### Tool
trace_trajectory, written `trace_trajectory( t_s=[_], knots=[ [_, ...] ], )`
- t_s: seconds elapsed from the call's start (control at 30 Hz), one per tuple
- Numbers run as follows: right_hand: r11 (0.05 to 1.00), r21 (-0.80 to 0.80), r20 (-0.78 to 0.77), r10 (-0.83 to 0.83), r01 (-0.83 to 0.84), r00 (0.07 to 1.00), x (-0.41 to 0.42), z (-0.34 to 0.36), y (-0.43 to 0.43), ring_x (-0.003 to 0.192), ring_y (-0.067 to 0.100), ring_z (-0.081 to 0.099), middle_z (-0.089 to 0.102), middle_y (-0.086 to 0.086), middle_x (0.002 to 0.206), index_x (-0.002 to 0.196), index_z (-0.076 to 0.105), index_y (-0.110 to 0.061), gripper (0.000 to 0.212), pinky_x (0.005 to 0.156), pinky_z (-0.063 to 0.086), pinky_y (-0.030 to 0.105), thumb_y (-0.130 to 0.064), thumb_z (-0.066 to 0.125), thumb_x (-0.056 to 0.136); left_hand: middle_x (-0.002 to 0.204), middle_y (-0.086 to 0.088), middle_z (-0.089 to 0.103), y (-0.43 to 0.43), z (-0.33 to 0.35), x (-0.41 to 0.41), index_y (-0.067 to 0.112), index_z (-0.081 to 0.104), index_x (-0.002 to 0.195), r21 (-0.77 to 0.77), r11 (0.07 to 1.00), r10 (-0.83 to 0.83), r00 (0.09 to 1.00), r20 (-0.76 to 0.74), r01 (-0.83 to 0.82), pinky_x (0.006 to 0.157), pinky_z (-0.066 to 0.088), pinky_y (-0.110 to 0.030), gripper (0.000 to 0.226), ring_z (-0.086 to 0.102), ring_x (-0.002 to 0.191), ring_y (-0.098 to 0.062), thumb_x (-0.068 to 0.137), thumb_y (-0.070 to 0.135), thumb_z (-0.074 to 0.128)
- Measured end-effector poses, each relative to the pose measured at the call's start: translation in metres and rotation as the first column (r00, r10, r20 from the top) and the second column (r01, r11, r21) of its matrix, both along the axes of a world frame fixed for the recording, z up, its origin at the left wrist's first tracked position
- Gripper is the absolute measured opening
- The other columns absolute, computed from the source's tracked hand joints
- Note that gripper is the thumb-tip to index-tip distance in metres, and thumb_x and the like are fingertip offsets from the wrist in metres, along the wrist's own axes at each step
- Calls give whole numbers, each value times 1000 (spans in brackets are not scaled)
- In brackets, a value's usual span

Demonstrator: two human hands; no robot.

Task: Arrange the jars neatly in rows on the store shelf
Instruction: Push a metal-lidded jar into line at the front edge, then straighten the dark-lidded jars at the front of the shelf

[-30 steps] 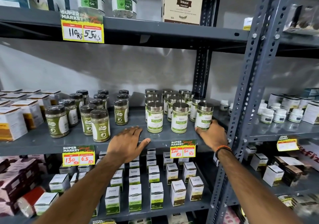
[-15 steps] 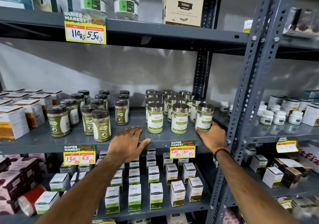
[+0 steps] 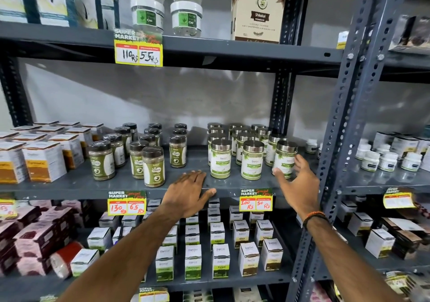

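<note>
On the middle shelf (image 3: 69, 186), right half: silver-lidded jars (image 3: 235, 148) stand upright in three rows running front to back. Left hand (image 3: 188, 193) lies flat, palm down, on the shelf's front edge, holding nothing. Right hand (image 3: 300, 180) is spread wide beside the front right jar (image 3: 284, 158), thumb at its base; contact uncertain. Dark-lidded jars (image 3: 139, 150) stand loosely grouped nearer the shelf's centre.

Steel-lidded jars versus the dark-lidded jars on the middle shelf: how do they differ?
The steel-lidded jars have shiny metal caps and pale white-green labels; the dark-lidded jars have brown caps, olive labels and plastic wrap. The steel-lidded group sits in tight rows beside the open right hand; the dark-lidded group is looser, left of the flat left hand. Both stand upright on one shelf.
</note>
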State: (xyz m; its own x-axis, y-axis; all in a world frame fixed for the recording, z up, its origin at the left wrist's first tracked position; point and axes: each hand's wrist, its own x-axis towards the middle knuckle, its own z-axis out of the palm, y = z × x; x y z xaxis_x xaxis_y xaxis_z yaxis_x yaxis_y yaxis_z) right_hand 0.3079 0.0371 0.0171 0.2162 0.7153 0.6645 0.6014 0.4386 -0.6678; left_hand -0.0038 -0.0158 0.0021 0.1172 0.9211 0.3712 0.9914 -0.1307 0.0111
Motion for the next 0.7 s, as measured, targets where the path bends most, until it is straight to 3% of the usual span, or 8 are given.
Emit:
trace_trajectory(
  t_s=[0.1,0.23,0.37,0.43,0.5,0.6,0.7],
  knots=[
    [994,78,35,73,-75,997,-28,19,-24,122,23,64,62,10,144,151,48,-12,76,100,55,44,-50,76,90,167,-11,33,-16,16,2,15,28,159,102,993,-52,999,2,52,124,20,-44,85,27,154,-26,100,75,19],
    [950,139,28,278,-279,960,-85,43,-43,113,13,66,64,3,139,143,54,-14,66,94,58,32,-46,77,90,168,-11,30,-41,70,-15,13,27,161,280,957,-59,995,-81,80,125,4,-38,85,17,157,-24,102,73,16],
    [892,91,31,442,-443,896,-149,47,-50,110,10,67,63,-3,138,142,52,-19,67,92,59,32,-43,82,87,162,-18,39,-70,127,-58,6,35,156,454,889,-22,996,-92,61,122,15,-41,80,26,154,-31,103,66,28],
    [863,19,32,504,-505,863,-180,44,-52,105,7,67,61,-3,141,146,48,-22,75,90,58,30,-46,83,84,163,-18,38,-83,146,-87,6,35,155,487,873,22,999,-42,1,124,20,-44,79,25,155,-31,102,64,33],
    [840,-46,40,543,-541,839,-210,39,-51,107,13,67,59,-1,144,150,44,-21,84,93,57,36,-48,84,82,160,-16,42,-94,153,-119,8,39,152,516,856,44,999,-8,-34,124,27,-48,74,29,153,-32,102,62,37],
    [833,-127,84,550,-539,831,-243,30,-49,122,21,61,57,2,146,153,39,-19,93,102,52,40,-55,83,80,158,-17,44,-109,144,-166,10,39,149,494,864,103,995,12,-96,123,29,-50,71,34,149,-34,102,63,37],
    [831,-166,103,550,-531,829,-268,20,-46,121,18,58,59,5,143,152,39,-18,94,95,46,28,-54,85,79,155,-19,46,-118,116,-208,10,38,149,437,882,170,984,53,-176,120,32,-51,75,38,145,-36,101,68,33]
  ],
)
